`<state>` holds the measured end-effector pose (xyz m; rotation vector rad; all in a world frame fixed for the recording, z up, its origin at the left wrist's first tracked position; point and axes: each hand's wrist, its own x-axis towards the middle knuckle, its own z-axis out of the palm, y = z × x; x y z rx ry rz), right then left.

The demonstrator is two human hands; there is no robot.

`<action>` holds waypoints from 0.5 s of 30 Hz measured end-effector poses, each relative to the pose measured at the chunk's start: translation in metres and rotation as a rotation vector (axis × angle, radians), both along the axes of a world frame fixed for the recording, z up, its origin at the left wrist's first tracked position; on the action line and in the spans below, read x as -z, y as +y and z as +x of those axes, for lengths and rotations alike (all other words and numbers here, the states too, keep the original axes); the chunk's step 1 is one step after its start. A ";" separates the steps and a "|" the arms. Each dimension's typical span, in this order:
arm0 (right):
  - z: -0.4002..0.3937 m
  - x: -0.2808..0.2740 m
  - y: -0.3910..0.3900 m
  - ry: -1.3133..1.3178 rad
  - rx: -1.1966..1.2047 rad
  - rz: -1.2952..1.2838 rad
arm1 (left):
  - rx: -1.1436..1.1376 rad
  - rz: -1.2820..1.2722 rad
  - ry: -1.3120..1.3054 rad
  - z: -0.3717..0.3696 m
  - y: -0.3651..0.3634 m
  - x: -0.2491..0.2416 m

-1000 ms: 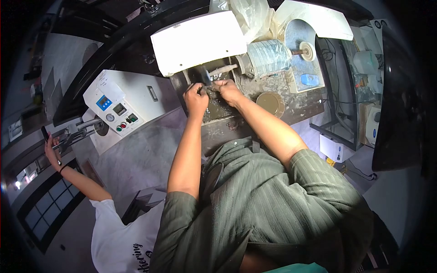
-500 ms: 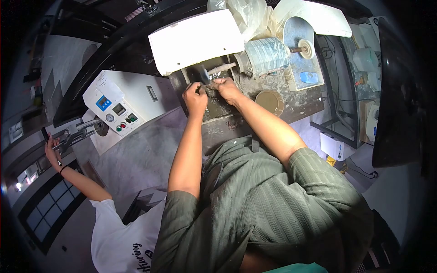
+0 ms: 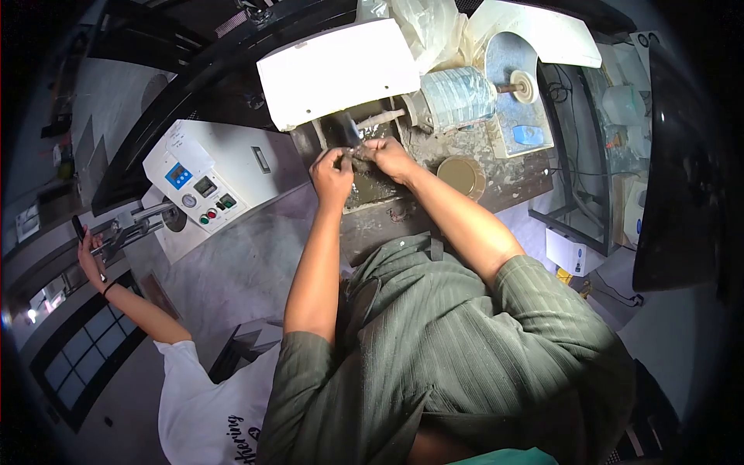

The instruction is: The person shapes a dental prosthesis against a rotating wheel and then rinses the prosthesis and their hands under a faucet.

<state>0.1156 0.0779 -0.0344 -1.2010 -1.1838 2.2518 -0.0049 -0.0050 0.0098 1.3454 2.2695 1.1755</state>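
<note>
My left hand (image 3: 332, 177) has its fingers curled in a pinch just below a dark wheel (image 3: 350, 130). Opposite it, my right hand (image 3: 391, 160) pinches too, fingertips meeting the left ones at the wheel's lower edge. A small wet-looking piece seems to be between the fingertips, too small and covered to name. The wheel is blurred and sits on a pale shaft (image 3: 383, 118) from a plastic-wrapped motor (image 3: 456, 97). Beneath both hands is a muddy wet tray (image 3: 376, 190), and a white hood (image 3: 337, 71) stands above.
Right of my right forearm stands a bowl of brown liquid (image 3: 461, 178). A cream buffing wheel (image 3: 524, 87) is on the motor's far end, above a blue block (image 3: 528, 135). To the left are a white control-panel machine (image 3: 209, 174) and another person's arm (image 3: 143, 314).
Both my hands have dropped very slightly, still together at the wheel. The other person's hand at the left is nearly unchanged.
</note>
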 end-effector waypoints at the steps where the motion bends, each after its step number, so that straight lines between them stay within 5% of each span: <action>1: 0.004 -0.017 0.003 0.001 0.003 0.000 | 0.029 0.033 -0.043 -0.001 -0.006 -0.003; 3: 0.014 -0.043 0.006 -0.388 -0.597 0.787 | 0.079 0.143 -0.023 0.000 -0.018 -0.009; 7: 0.019 -0.027 -0.008 -0.735 -0.826 0.932 | 0.083 0.289 0.090 0.013 -0.025 -0.042; 15: 0.024 -0.019 -0.024 -0.827 -0.913 1.231 | 0.110 0.452 0.207 0.019 -0.021 -0.083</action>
